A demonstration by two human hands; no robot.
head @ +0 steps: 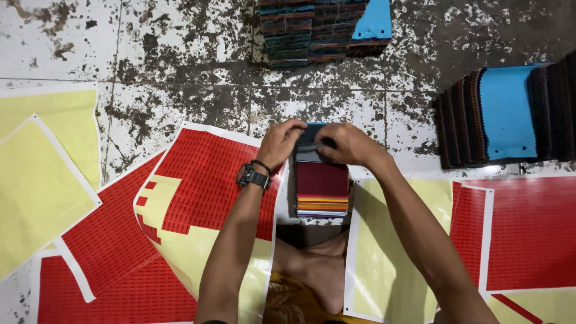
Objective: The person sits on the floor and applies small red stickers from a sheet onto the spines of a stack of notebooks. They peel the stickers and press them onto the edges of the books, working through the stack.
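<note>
A stack of coloured fabric swatches lies on the floor in front of me, maroon on top with orange, yellow and purple edges showing. My left hand, with a black watch on the wrist, and my right hand both pinch a dark grey swatch at the stack's far end. A blue piece shows just behind the fingers.
Red and yellow sticker sheets lie left and right of the stack. Bundles of dark swatches with blue covers sit at the top middle and at the right. The tiled floor is stained. My knee shows below the stack.
</note>
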